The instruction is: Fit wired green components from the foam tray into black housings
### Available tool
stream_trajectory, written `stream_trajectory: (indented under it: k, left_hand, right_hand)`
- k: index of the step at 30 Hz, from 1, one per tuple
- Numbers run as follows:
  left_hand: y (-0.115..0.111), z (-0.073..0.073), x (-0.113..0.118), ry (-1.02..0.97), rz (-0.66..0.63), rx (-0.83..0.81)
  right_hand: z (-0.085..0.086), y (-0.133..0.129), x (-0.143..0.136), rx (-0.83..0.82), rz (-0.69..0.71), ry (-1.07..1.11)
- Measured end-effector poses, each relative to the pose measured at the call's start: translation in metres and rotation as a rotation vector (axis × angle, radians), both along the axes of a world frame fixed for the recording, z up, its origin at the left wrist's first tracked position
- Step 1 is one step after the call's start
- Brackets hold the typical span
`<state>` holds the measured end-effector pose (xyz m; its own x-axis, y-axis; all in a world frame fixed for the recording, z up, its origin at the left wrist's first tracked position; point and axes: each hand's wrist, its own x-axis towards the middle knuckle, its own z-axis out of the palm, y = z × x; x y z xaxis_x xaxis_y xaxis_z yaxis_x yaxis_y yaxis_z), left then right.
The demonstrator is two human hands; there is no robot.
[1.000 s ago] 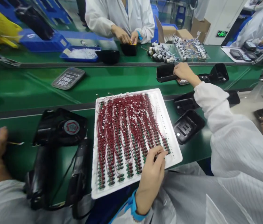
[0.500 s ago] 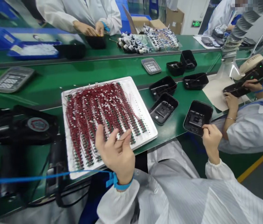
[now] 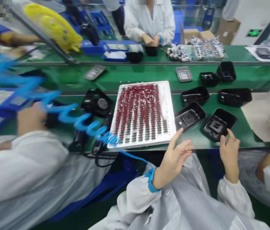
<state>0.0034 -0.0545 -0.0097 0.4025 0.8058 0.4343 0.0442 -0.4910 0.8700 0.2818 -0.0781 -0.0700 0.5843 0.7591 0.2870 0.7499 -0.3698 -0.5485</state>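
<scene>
My left hand (image 3: 174, 159), with a blue wrist strap, is raised at the table's front edge with its fingers apart, near the corner of a white foam tray (image 3: 170, 111). Rows of small green boards with dark red wires (image 3: 142, 105) cover the tray. My right hand (image 3: 230, 153) is beside the front edge of a black housing (image 3: 220, 124) on the table, its thumb and fingers spread. Just left of that housing lies another open black housing (image 3: 190, 115).
More black housings (image 3: 195, 95) stand behind. A coiled blue cord (image 3: 87, 124) crosses on the left, before a black tool (image 3: 99, 103). People sit on both sides and across. A display panel (image 3: 184, 74) lies farther back.
The view has swung left. The black housing that my right hand held now rests on the table, and that hand's fingers have opened. My left hand has moved to the tray's right corner.
</scene>
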Motion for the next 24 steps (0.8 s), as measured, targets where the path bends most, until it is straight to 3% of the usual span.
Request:
stream_trajectory:
  k: [3, 6, 8, 11, 15, 18, 21, 24]
  left_hand:
    - [0.007, 0.007, 0.007, 0.014, -0.081, -0.061]
    - [0.017, 0.018, 0.019, 0.053, -0.197, -0.050]
    - [0.025, 0.023, 0.026, 0.145, -0.215, -0.002]
    - [0.031, 0.019, 0.029, 0.254, -0.144, 0.111]
    - [0.020, -0.001, 0.022, 0.178, 0.036, 0.288]
    - [0.006, -0.016, 0.012, 0.136, 0.123, 0.160]
    - [-0.005, -0.027, 0.003, 0.183, 0.077, 0.002]
    - [-0.008, -0.037, -0.003, 0.270, -0.001, -0.011]
  right_hand:
    - [0.023, -0.012, -0.022, 0.063, 0.153, -0.004]
    - [0.043, -0.019, -0.057, 0.095, 0.568, 0.173]
    - [0.050, -0.016, -0.076, 0.129, 0.726, 0.302]
    - [0.052, -0.004, -0.089, 0.153, 0.712, 0.419]
    - [0.055, 0.000, -0.090, 0.163, 0.529, 0.552]
    - [0.057, -0.006, -0.100, 0.202, 0.421, 0.716]
    - [0.057, -0.014, -0.113, 0.162, 0.484, 0.763]
    - [0.055, -0.024, -0.120, 0.078, 0.546, 0.732]
